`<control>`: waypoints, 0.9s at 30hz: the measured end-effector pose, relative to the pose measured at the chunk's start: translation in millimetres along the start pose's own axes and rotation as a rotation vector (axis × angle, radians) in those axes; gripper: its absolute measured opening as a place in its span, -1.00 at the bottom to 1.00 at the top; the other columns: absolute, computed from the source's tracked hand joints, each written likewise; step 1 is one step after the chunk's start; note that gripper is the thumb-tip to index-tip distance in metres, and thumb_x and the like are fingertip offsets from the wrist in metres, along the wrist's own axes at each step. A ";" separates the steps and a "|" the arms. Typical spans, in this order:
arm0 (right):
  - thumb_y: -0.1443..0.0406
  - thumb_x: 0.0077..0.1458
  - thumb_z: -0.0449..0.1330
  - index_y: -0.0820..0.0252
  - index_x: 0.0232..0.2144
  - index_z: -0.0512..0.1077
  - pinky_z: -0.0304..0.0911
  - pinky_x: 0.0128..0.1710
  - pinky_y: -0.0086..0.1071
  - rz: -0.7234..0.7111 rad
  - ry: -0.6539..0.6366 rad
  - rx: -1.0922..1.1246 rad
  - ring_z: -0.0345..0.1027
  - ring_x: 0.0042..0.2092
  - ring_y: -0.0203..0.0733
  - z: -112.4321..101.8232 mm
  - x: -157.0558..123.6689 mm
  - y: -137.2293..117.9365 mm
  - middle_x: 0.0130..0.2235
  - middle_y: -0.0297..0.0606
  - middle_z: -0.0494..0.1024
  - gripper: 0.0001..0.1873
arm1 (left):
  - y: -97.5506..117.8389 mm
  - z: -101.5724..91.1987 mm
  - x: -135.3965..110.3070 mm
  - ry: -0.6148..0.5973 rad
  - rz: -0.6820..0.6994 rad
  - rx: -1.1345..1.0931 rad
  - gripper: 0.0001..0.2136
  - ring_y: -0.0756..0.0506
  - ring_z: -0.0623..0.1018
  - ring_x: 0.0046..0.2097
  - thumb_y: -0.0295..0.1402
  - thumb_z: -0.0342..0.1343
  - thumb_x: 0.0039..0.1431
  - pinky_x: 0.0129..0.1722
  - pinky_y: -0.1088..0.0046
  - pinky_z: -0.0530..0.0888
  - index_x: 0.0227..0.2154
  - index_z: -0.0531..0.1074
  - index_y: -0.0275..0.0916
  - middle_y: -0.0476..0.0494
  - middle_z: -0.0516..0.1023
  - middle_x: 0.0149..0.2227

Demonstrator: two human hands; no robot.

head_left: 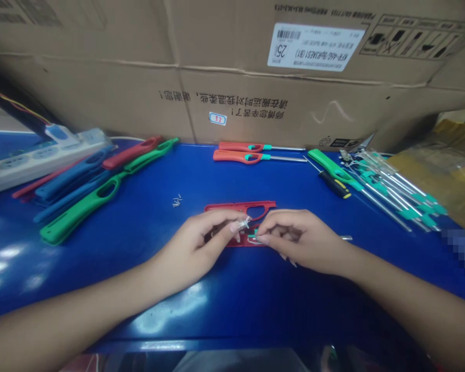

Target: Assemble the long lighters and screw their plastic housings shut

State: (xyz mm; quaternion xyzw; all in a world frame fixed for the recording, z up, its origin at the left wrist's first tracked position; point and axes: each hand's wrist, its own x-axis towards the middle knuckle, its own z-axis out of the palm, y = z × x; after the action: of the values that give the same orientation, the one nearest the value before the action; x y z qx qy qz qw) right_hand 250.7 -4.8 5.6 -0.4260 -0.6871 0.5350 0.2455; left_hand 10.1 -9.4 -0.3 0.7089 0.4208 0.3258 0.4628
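My left hand [205,237] is closed, with a small silvery-clear part [243,224] pinched between thumb and index finger. Beneath both hands lies a red lighter shell half [240,242] with a teal piece and a white wire in it. Thumb and index of my right hand [294,235] are pressed together at the teal piece; what they grip is hidden. A metal tube tip [346,238] pokes out past the right hand. Just behind, another red shell half [261,205] with a trigger loop is partly covered by the left fingers.
Several screws [176,200] lie left of centre. Two orange-red lighters [236,156] rest near the cardboard box [139,77]. Coloured shells [79,209] and a power strip [42,157] are left. At right are a screwdriver [334,184], a green shell [329,164] and several metal tubes [387,199].
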 end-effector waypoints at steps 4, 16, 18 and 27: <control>0.20 0.26 0.27 0.18 -0.29 0.54 0.21 -0.61 -0.53 -0.128 0.037 -0.049 0.29 -0.54 -0.44 -0.6 2.4 1.3 -0.40 -0.37 0.44 -0.83 | 1.4 0.0 -0.8 -0.036 0.020 -0.017 -0.74 -0.09 0.65 -0.09 -0.24 0.08 0.41 -0.08 0.41 0.57 0.00 0.55 -0.22 -0.13 0.69 -0.06; 0.23 0.28 0.25 0.22 -0.27 0.53 0.19 -0.58 -0.52 -0.123 0.034 -0.032 0.27 -0.51 -0.44 -1.9 3.0 2.7 -0.33 -0.31 0.47 -0.84 | 5.9 0.8 -1.2 -0.105 -0.074 -0.022 -0.77 -0.06 0.63 -0.21 -0.23 0.11 0.38 -0.24 0.48 0.53 -0.06 0.56 -0.20 -0.07 0.69 -0.21; 0.24 0.27 0.25 0.23 -0.27 0.53 0.21 -0.57 -0.52 -0.123 0.036 -0.025 0.27 -0.50 -0.45 -1.9 2.9 3.4 -0.30 -0.30 0.48 -0.84 | 6.4 0.7 -1.4 -0.109 -0.098 -0.027 -0.76 -0.07 0.64 -0.20 -0.21 0.11 0.38 -0.24 0.47 0.53 -0.07 0.58 -0.19 -0.07 0.69 -0.20; 0.28 0.28 0.23 0.24 -0.28 0.52 0.19 -0.60 -0.54 -0.153 0.033 -0.028 0.26 -0.52 -0.48 -2.3 3.1 2.6 -0.32 -0.32 0.47 -0.87 | 6.9 1.1 -2.2 -0.089 -0.087 0.046 -0.78 -0.08 0.66 -0.20 -0.21 0.13 0.36 -0.27 0.48 0.53 -0.08 0.62 -0.10 -0.01 0.71 -0.19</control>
State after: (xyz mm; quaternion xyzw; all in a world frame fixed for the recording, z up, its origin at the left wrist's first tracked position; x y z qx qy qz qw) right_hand 251.7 -0.7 3.4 -0.3847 -0.7208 0.4978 0.2909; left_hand 12.1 -13.3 5.6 0.7140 0.4378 0.2639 0.4785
